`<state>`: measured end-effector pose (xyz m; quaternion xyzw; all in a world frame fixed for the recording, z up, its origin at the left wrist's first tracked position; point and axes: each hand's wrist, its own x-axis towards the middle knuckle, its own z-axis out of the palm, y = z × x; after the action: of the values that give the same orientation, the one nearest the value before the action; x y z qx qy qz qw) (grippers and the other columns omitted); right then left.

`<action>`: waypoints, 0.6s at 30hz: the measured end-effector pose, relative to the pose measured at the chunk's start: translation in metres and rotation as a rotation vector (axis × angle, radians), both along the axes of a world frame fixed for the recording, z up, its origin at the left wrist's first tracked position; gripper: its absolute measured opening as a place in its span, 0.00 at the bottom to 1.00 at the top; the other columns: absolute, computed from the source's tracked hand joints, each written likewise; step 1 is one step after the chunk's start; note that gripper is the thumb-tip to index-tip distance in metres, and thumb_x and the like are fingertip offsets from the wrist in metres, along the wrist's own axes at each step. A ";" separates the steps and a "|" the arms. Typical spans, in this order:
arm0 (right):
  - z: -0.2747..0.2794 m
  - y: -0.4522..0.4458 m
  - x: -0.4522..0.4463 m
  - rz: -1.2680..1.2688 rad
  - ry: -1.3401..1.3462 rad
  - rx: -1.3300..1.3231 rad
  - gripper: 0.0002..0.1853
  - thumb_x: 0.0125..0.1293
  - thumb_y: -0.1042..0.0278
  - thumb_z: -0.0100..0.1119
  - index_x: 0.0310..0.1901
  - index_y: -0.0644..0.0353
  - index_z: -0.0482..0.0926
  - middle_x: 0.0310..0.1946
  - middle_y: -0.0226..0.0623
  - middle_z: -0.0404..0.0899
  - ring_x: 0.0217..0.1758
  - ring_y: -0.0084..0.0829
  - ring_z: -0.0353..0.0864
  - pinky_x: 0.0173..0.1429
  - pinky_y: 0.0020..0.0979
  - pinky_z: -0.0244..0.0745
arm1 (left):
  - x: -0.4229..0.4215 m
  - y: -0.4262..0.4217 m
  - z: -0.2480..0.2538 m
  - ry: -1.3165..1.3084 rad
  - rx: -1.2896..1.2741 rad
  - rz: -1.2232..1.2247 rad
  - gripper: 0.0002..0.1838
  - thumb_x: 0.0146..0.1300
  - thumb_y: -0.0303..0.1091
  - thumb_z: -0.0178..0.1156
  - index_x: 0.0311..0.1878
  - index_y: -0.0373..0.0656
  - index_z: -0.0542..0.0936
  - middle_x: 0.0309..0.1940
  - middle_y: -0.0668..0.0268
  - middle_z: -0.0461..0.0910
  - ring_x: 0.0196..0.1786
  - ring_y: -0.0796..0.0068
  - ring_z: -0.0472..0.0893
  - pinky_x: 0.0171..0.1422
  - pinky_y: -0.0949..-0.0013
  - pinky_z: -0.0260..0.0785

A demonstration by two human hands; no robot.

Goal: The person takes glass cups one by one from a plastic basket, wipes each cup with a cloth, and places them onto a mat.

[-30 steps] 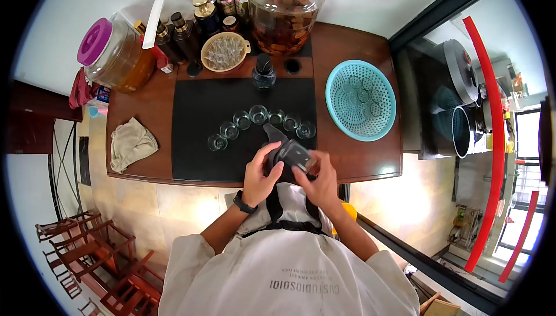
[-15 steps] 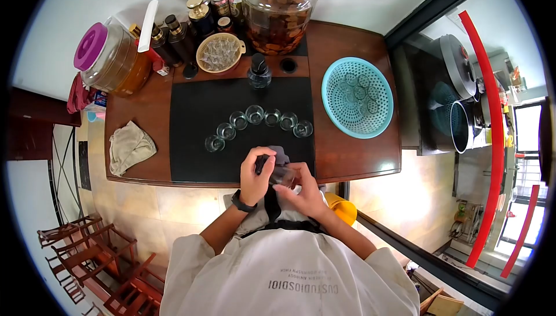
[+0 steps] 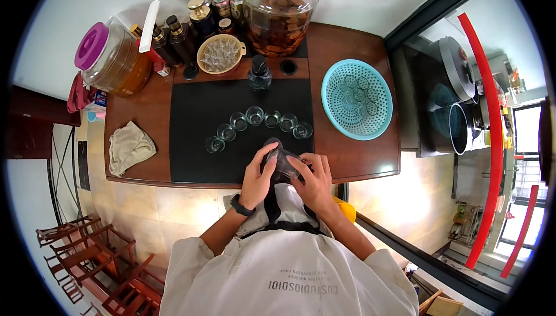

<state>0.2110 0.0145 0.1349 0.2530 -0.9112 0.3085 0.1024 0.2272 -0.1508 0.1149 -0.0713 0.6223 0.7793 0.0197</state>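
Close to my body, at the table's front edge, I hold a small clear glass (image 3: pixel 285 166) wrapped with a dark grey cloth (image 3: pixel 272 143). My left hand (image 3: pixel 256 180) has its fingers closed on the cloth at the left side. From the right, my right hand (image 3: pixel 314 183) grips the glass with fingers and thumb. Beyond my hands, several small glasses (image 3: pixel 255 116) stand in an arc on the black mat (image 3: pixel 191 162). Behind the arc is a dark-capped glass bottle (image 3: pixel 260 76).
A blue perforated basket (image 3: pixel 330 116) on the right holds several glasses. A beige cloth (image 3: pixel 132 147) lies at the left. Along the back are a small basket (image 3: pixel 202 64), bottles (image 3: pixel 182 41), a large jar (image 3: pixel 278 24) and another jar (image 3: pixel 119 64).
Over the last second both hands drew toward my body, then shifted slightly forward again. The glass and cloth have turned between my fingers. The arc of glasses has not been rearranged.
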 end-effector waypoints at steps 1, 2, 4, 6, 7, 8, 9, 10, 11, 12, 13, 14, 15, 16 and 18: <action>0.005 -0.002 -0.001 -0.007 -0.019 -0.019 0.29 0.43 0.73 0.69 0.52 0.52 0.76 0.40 0.34 0.73 0.41 0.36 0.72 0.45 0.36 0.71 | 0.001 0.000 0.004 0.000 0.000 0.001 0.18 0.70 0.29 0.51 0.61 0.38 0.71 0.54 0.62 0.76 0.53 0.76 0.74 0.60 0.74 0.65; 0.007 -0.003 -0.001 -0.015 -0.040 -0.037 0.28 0.45 0.71 0.70 0.52 0.56 0.74 0.36 0.34 0.74 0.38 0.36 0.73 0.43 0.35 0.71 | 0.002 0.001 0.007 -0.002 0.000 0.000 0.19 0.69 0.29 0.52 0.61 0.37 0.71 0.53 0.61 0.76 0.53 0.75 0.75 0.60 0.73 0.65; 0.003 -0.003 0.005 -0.051 -0.227 -0.133 0.26 0.49 0.68 0.70 0.50 0.59 0.72 0.32 0.36 0.74 0.34 0.34 0.73 0.40 0.34 0.70 | 0.002 0.002 0.010 0.083 -0.103 -0.003 0.20 0.67 0.29 0.54 0.61 0.37 0.71 0.53 0.59 0.77 0.53 0.72 0.76 0.59 0.71 0.66; 0.001 -0.004 0.010 -0.083 -0.416 -0.231 0.24 0.52 0.66 0.69 0.49 0.63 0.70 0.27 0.37 0.73 0.29 0.32 0.73 0.37 0.32 0.69 | 0.000 0.003 0.013 0.208 -0.278 -0.019 0.22 0.61 0.28 0.59 0.59 0.36 0.73 0.51 0.54 0.77 0.52 0.64 0.78 0.56 0.68 0.69; 0.000 -0.003 0.011 -0.129 -0.649 -0.352 0.22 0.57 0.62 0.66 0.47 0.63 0.69 0.24 0.36 0.72 0.27 0.30 0.73 0.35 0.30 0.68 | -0.002 0.002 0.015 0.208 -0.278 -0.017 0.22 0.61 0.28 0.59 0.59 0.36 0.73 0.51 0.54 0.77 0.52 0.64 0.78 0.56 0.68 0.69; 0.000 -0.001 0.012 -0.177 -0.882 -0.472 0.21 0.61 0.59 0.64 0.46 0.63 0.67 0.21 0.35 0.70 0.24 0.27 0.72 0.33 0.28 0.67 | -0.003 0.001 0.017 0.279 -0.336 -0.039 0.21 0.60 0.28 0.59 0.58 0.37 0.73 0.50 0.53 0.77 0.51 0.62 0.79 0.55 0.67 0.69; -0.001 0.000 0.011 -0.178 -0.881 -0.472 0.21 0.61 0.59 0.64 0.46 0.63 0.67 0.21 0.35 0.70 0.24 0.27 0.72 0.33 0.28 0.67 | -0.005 0.001 0.019 0.350 -0.394 -0.062 0.21 0.58 0.28 0.60 0.56 0.37 0.74 0.49 0.52 0.78 0.50 0.60 0.79 0.54 0.66 0.70; -0.002 0.001 0.010 -0.157 -1.078 -0.644 0.20 0.63 0.57 0.60 0.46 0.62 0.67 0.21 0.32 0.70 0.25 0.26 0.71 0.32 0.27 0.65 | -0.006 0.001 0.020 0.367 -0.403 -0.064 0.19 0.57 0.28 0.60 0.53 0.37 0.75 0.46 0.53 0.77 0.48 0.60 0.80 0.52 0.67 0.71; -0.003 0.002 0.009 -0.133 -1.274 -0.821 0.19 0.65 0.54 0.57 0.47 0.62 0.67 0.21 0.30 0.69 0.25 0.25 0.70 0.31 0.25 0.64 | -0.006 0.000 0.020 0.367 -0.402 -0.069 0.19 0.57 0.28 0.60 0.53 0.37 0.75 0.46 0.53 0.77 0.48 0.60 0.80 0.52 0.67 0.71; -0.003 0.004 0.008 -0.137 -1.273 -0.824 0.19 0.65 0.54 0.57 0.47 0.62 0.67 0.21 0.30 0.69 0.25 0.25 0.70 0.31 0.25 0.64 | -0.006 -0.001 0.019 0.328 -0.357 -0.098 0.19 0.57 0.28 0.60 0.53 0.37 0.75 0.46 0.54 0.77 0.47 0.60 0.79 0.52 0.68 0.70; -0.003 0.005 0.006 -0.071 -1.422 -1.000 0.19 0.66 0.54 0.54 0.47 0.61 0.67 0.22 0.29 0.68 0.25 0.25 0.70 0.31 0.25 0.64 | -0.005 -0.002 0.018 0.287 -0.314 -0.126 0.18 0.57 0.28 0.60 0.53 0.37 0.75 0.46 0.54 0.77 0.47 0.61 0.79 0.52 0.68 0.69; -0.003 0.007 0.005 0.002 -1.568 -1.178 0.19 0.67 0.53 0.52 0.47 0.61 0.68 0.22 0.28 0.68 0.26 0.25 0.69 0.32 0.25 0.63 | -0.004 -0.002 0.014 0.285 -0.314 -0.128 0.18 0.57 0.28 0.60 0.53 0.37 0.75 0.46 0.54 0.77 0.47 0.61 0.79 0.52 0.68 0.69; -0.006 0.008 0.006 0.002 -1.570 -1.179 0.19 0.67 0.53 0.52 0.47 0.61 0.68 0.22 0.28 0.68 0.26 0.25 0.69 0.32 0.25 0.63 | -0.003 -0.002 0.007 0.278 -0.274 -0.127 0.19 0.58 0.28 0.59 0.54 0.37 0.74 0.47 0.55 0.76 0.48 0.63 0.78 0.54 0.69 0.68; -0.010 0.010 0.006 0.041 -1.600 -1.225 0.19 0.67 0.53 0.52 0.48 0.61 0.68 0.23 0.28 0.68 0.27 0.25 0.69 0.33 0.25 0.63 | -0.001 -0.002 0.004 0.270 -0.234 -0.124 0.19 0.59 0.28 0.59 0.55 0.37 0.73 0.48 0.56 0.75 0.49 0.66 0.77 0.55 0.70 0.67; -0.012 0.008 0.006 0.087 -1.633 -1.268 0.19 0.68 0.54 0.51 0.49 0.61 0.69 0.24 0.29 0.68 0.28 0.25 0.69 0.34 0.25 0.63 | 0.003 -0.001 0.005 0.177 -0.139 -0.111 0.20 0.61 0.29 0.56 0.57 0.37 0.71 0.51 0.59 0.73 0.52 0.69 0.75 0.59 0.70 0.64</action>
<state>0.2174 0.0223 0.1232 -0.1012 -0.3632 0.8130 -0.4437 0.2299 -0.1514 0.1199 0.0311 0.6772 0.7351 0.0028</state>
